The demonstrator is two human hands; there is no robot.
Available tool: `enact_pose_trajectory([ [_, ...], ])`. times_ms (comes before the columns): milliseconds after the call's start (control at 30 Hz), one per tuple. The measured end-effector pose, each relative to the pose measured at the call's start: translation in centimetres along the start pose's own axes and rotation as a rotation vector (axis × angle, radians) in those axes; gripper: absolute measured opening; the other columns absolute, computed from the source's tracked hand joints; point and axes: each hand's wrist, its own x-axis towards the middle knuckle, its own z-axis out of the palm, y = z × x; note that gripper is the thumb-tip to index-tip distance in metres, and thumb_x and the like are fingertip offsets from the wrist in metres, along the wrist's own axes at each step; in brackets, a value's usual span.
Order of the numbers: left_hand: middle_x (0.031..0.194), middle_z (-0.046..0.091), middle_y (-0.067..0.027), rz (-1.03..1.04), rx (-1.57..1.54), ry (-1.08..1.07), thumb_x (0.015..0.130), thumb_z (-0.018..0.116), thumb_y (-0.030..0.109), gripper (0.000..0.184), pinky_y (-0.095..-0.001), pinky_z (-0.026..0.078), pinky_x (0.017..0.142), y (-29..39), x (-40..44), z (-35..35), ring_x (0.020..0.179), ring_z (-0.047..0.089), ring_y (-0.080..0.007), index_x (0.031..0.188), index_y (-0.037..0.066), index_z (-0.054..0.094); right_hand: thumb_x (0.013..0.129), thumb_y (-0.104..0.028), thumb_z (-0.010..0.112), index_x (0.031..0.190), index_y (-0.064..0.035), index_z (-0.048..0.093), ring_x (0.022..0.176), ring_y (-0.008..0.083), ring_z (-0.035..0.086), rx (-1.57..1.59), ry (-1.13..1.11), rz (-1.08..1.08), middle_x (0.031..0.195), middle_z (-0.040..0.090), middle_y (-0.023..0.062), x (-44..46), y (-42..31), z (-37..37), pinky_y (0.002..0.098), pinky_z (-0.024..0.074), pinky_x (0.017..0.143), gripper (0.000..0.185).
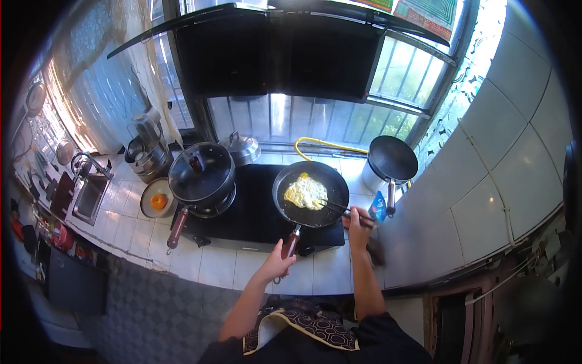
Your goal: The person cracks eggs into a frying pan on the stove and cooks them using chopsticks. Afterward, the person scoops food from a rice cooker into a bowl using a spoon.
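Observation:
My left hand [278,262] is wrapped round the brown handle of a black frying pan [285,213], which sits on the right side of the stove. In the pan lies a fried egg [305,192], white with yellow patches. Dark chopsticks [336,207] are gripped in my right hand [359,222], at the pan's right edge. Their tips touch the egg's right side. A blue packet [377,207] stands just beyond my right hand.
A lidded black pan [202,173] occupies the stove's [254,188] left side, its handle jutting frontward. Left of it sits a bowl [147,205] holding something orange. Another black pan [393,159] rests on a pot at right. A range hood [285,51] hangs above; a sink [91,197] lies far left.

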Motion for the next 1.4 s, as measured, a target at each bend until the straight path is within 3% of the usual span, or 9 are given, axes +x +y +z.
enact_pose_trajectory([
  [367, 0.087, 0.056, -0.0105, 0.017, -0.052, -0.022, 0.079, 0.061, 0.012, 0.086, -0.0259, 0.042, 0.044, -0.6, 0.4, -0.2, 0.052, 0.051, -0.0123, 0.138, -0.002, -0.001, 0.085, -0.006, 0.053, 0.090, 0.0027, 0.059, 0.064, 0.0124, 0.060, -0.005, 0.187, -0.177, 0.078, 0.057, 0.0063, -5.6, 2.4, -4.4, 0.0222, 0.0510, 0.057, 0.012],
  [967, 0.082, 0.054, -0.0108, 0.011, -0.013, 0.000, 0.080, 0.060, 0.013, 0.085, -0.0261, 0.041, 0.043, 0.2, -0.1, 0.1, 0.051, 0.051, -0.0126, 0.138, -0.003, 0.000, 0.083, -0.009, 0.056, 0.091, -0.0008, 0.063, 0.061, 0.0123, 0.060, -0.082, 0.206, -0.045, 0.076, 0.062, 0.0060, -6.2, 3.1, -5.0, 0.0218, 0.0474, 0.054, 0.013],
  [1233, 0.080, 0.053, -0.0101, 0.012, -0.014, 0.017, 0.080, 0.061, 0.014, 0.086, -0.0262, 0.041, 0.044, -0.1, -0.1, 0.1, 0.052, 0.050, -0.0121, 0.139, -0.001, 0.000, 0.084, -0.009, 0.055, 0.091, -0.0004, 0.062, 0.062, 0.0106, 0.059, -0.021, 0.164, -0.055, 0.077, 0.060, 0.0056, -5.5, 2.3, -3.4, 0.0202, 0.0473, 0.054, 0.013],
  [1400, 0.075, 0.052, -0.0097, -0.006, -0.033, 0.010, 0.080, 0.059, 0.012, 0.084, -0.0274, 0.042, 0.043, 0.3, -0.2, 0.1, 0.050, 0.051, -0.0133, 0.138, -0.001, -0.001, 0.084, -0.009, 0.056, 0.087, 0.0002, 0.061, 0.062, 0.0103, 0.058, -0.022, -0.093, -0.106, 0.076, 0.058, 0.0050, -3.0, 1.5, 0.3, 0.0208, 0.0461, 0.054, 0.010],
])
